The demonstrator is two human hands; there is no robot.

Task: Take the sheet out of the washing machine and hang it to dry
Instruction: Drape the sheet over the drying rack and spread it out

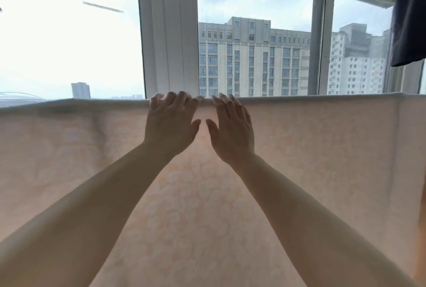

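Sheet (pixel 311 148): pale peach, faint floral pattern; draped over a hidden rail or line in front of the window, top fold running level across the view, cloth hanging below.
Left hand (pixel 171 123): at the fold, left of centre; fingers curled over the top edge, grip closed on the sheet.
Right hand (pixel 232 128): just beside the left; fingertips resting on the fold, fingers fairly straight, grip loose, nothing clasped.
Handling: judged soft, limp, probably damp-heavy; best taken along the top fold and slid outward.
Window frame (pixel 169 33): close behind the fold.
Dark cloth (pixel 408 24): hangs at upper right.
Open room: fold runs free to both sides.
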